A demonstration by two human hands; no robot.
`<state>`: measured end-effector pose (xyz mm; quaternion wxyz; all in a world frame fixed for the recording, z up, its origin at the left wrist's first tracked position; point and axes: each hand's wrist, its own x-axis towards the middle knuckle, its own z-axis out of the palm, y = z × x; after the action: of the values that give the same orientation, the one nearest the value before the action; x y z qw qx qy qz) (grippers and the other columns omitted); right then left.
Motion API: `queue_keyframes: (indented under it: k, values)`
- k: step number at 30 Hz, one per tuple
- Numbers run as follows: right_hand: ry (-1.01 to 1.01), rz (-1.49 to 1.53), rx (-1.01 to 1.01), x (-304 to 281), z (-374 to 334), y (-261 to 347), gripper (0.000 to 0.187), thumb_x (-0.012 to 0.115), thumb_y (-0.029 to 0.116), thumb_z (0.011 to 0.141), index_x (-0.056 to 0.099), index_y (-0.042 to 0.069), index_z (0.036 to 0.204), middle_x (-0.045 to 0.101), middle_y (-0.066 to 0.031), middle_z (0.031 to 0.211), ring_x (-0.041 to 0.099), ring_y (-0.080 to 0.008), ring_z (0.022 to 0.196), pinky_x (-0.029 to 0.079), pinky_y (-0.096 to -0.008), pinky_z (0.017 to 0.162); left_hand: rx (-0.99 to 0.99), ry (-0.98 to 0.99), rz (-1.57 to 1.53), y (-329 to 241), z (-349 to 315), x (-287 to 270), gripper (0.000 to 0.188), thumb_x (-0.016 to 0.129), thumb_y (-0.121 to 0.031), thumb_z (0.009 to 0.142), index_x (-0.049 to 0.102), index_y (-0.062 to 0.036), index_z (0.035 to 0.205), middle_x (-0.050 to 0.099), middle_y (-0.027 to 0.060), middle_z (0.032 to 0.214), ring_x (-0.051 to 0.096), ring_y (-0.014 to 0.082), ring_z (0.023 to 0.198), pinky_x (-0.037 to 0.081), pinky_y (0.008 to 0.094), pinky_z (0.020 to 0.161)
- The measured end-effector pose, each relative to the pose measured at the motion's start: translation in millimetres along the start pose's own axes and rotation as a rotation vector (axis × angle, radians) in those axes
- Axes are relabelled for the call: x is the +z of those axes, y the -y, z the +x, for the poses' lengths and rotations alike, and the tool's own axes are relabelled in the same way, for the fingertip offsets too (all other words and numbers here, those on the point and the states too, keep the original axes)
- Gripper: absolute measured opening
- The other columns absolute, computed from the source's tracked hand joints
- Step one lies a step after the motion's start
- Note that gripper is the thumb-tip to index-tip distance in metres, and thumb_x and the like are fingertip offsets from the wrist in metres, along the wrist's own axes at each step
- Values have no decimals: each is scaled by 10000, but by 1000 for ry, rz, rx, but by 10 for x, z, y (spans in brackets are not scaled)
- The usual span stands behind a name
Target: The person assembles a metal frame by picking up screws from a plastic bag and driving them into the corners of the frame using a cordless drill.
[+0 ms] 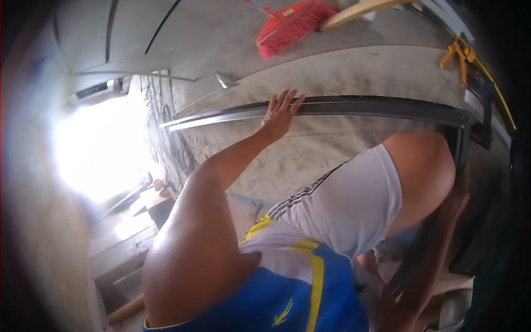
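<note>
A long dark metal frame (365,106) runs across the floor in front of me, with a corner at the right where a shorter bar turns toward me. My left hand (281,117) lies over the long bar near its middle, fingers spread and stretched across the top. Beyond my bent knee, my right hand (457,195) is beside the shorter bar, at its near visible part. Shade hides the right hand's fingers, so its grip does not show. A paler strip lies along the long bar's left part.
Past the frame are a red broom (293,27), a wooden piece (359,12) and a small shiny metal piece (223,81). A yellow tool (460,55) and a dark power tool (484,110) sit at the right. Cables (185,155) lie left, near a bright opening (99,149).
</note>
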<state>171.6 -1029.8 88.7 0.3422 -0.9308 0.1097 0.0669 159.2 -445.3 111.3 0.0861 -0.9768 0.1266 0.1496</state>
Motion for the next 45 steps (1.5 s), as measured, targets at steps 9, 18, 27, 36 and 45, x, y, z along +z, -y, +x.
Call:
queue_keyframes:
  k: [9,18,27,36,45]
  values:
    - [1,25,112,-31,25,-244,571,611,359,1026,523,2,1463,574,-219,1454,571,-327,1336,462,-374,1067,-12,-13,-216,-88,-42,-197,809,605,132,762,415,-125,1505,403,129,1542,386,369,1438,325,548,1173]
    - [4,-286,28,-125,66,-235,578,562,376,1026,510,26,1484,576,-207,1449,574,-354,1320,478,-433,1065,53,-9,-176,-24,81,-189,787,630,109,746,405,-80,1477,514,143,1344,509,337,1255,397,444,1087]
    - [-72,-435,-68,-85,58,-258,546,537,407,1017,551,94,1463,579,-190,1446,579,-356,1311,486,-461,1056,17,47,-179,39,62,-268,767,609,106,762,412,-102,1474,520,131,1338,532,339,1238,423,441,1058]
    - [-102,-268,47,0,97,-335,485,510,371,1030,565,47,1387,657,-182,1156,639,-366,1089,499,-471,948,55,165,-192,27,204,-228,780,580,80,810,351,-97,1534,506,158,1394,515,363,1279,412,466,1085]
    - [-249,-252,-136,234,50,216,449,739,266,886,620,59,1266,598,-197,1089,617,-426,991,523,-502,805,21,122,-232,258,162,-176,655,543,24,889,424,-144,1510,597,206,1300,562,408,1230,465,510,1036]
